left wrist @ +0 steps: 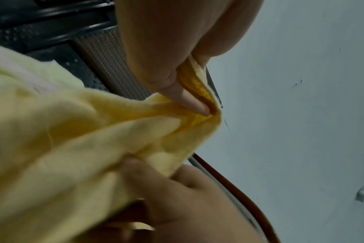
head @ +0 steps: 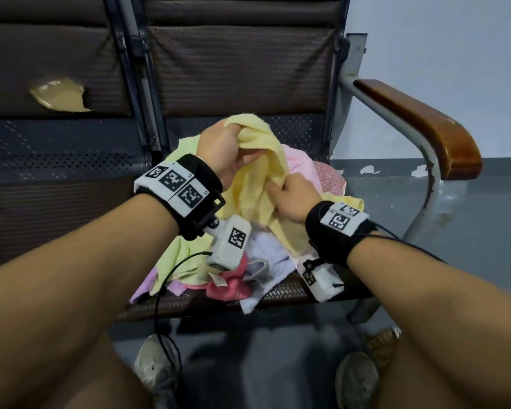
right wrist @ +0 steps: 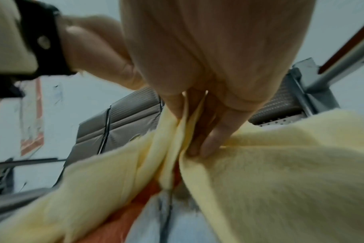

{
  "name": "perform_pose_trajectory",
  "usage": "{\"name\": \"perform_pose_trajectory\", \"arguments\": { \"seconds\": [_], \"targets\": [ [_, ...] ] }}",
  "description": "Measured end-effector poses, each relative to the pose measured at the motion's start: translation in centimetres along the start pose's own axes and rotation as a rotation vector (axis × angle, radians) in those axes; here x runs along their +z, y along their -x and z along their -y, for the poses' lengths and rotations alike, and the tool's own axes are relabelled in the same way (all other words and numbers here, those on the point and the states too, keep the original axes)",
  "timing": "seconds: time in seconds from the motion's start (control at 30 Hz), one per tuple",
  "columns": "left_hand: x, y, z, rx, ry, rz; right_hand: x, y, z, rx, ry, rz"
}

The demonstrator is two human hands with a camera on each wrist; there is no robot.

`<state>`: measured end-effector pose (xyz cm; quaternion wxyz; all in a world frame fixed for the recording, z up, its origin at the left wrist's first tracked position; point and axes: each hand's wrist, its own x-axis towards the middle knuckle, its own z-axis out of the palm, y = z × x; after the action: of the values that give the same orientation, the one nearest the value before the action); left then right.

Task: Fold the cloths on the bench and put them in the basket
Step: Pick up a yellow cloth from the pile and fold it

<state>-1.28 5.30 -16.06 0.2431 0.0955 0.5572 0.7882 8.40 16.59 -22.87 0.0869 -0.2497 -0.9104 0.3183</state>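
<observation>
A pale yellow cloth (head: 255, 184) is lifted above a heap of cloths on the bench seat (head: 281, 293). My left hand (head: 222, 146) grips its upper edge, fingers curled into the fabric; in the left wrist view the left hand (left wrist: 189, 92) pinches a fold of the yellow cloth (left wrist: 77, 134). Lower down, my right hand (head: 289, 196) pinches the same cloth at a crease. In the right wrist view the right hand (right wrist: 197, 131) has its fingers closed on a bunched fold of the yellow cloth (right wrist: 270, 164). No basket shows in any view.
The heap holds light green (head: 177, 255), pink (head: 300, 163), dark pink (head: 230, 287) and white (head: 266, 255) cloths. A wooden armrest (head: 425, 122) on a metal frame stands at the right. The backrest (head: 236, 69) rises behind. My shoes (head: 154, 367) are below the seat.
</observation>
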Motion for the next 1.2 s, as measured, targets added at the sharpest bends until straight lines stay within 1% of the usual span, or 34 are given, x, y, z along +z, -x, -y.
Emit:
{"name": "perform_pose_trajectory", "arguments": {
  "seconds": [0.07,0.13,0.17,0.23,0.3,0.33,0.43,0.5,0.53,0.57,0.63,0.7,0.77,0.83,0.9,1.03,1.13,1.2],
  "targets": [
    [-1.6,-1.0,-0.3,0.069,-0.078,-0.132,-1.5,-0.9,-0.6,0.072,-0.21,-0.164],
    [-3.5,-2.0,-0.4,0.094,-0.11,-0.228,-3.3,-1.6,-1.0,0.114,-0.456,-0.339],
    [-4.2,-2.3,-0.4,0.094,-0.114,-0.252,-4.1,-1.6,-1.2,0.115,-0.557,-0.379],
    [-5.3,-2.9,-0.4,0.093,-0.116,-0.275,-5.2,-1.4,-1.1,0.063,-0.635,-0.397],
    [-5.8,-3.3,-0.5,0.109,-0.116,-0.291,-5.9,-0.9,-1.1,-0.013,-0.58,-0.342],
    [-6.1,-3.5,-0.5,0.115,-0.119,-0.301,-6.2,-0.6,-1.3,-0.042,-0.502,-0.295],
    [-7.2,-3.9,-0.4,0.109,-0.178,-0.306,-6.4,0.4,-2.5,-0.127,-0.091,-0.098],
    [-7.9,-4.1,0.2,0.099,-0.304,-0.287,-6.2,1.1,-3.1,-0.161,0.163,0.006],
    [-8.3,-4.2,0.5,0.089,-0.387,-0.273,-6.2,1.3,-3.3,-0.182,0.238,0.027],
    [-8.6,-4.3,0.8,0.076,-0.475,-0.255,-6.2,1.5,-3.4,-0.194,0.239,0.023],
    [-9.2,-4.4,1.2,0.033,-0.623,-0.219,-6.4,1.6,-3.5,-0.203,0.159,-0.014],
    [-9.6,-4.3,1.4,0.001,-0.69,-0.199,-6.4,1.5,-3.7,-0.219,0.161,-0.027],
    [-9.5,-4.1,1.4,-0.006,-0.657,-0.219,-6.1,1.5,-4.1,-0.21,0.239,0.073],
    [-9.1,-4.0,1.2,-0.028,-0.536,-0.258,-5.7,1.6,-4.6,-0.173,0.326,0.214],
    [-8.8,-3.9,1.0,-0.07,-0.448,-0.29,-5.1,1.9,-5.4,-0.139,0.393,0.292],
    [-8.8,-4.0,1.4,-0.159,-0.418,-0.273,-3.7,2.3,-6.5,-0.1,0.416,0.366],
    [-9.2,-4.3,1.6,-0.164,-0.421,-0.304,-2.5,2.8,-6.4,-0.113,0.45,0.413],
    [-9.8,-4.5,1.7,-0.13,-0.476,-0.324,-1.9,3.1,-6.0,-0.139,0.527,0.411]
  ]
}}
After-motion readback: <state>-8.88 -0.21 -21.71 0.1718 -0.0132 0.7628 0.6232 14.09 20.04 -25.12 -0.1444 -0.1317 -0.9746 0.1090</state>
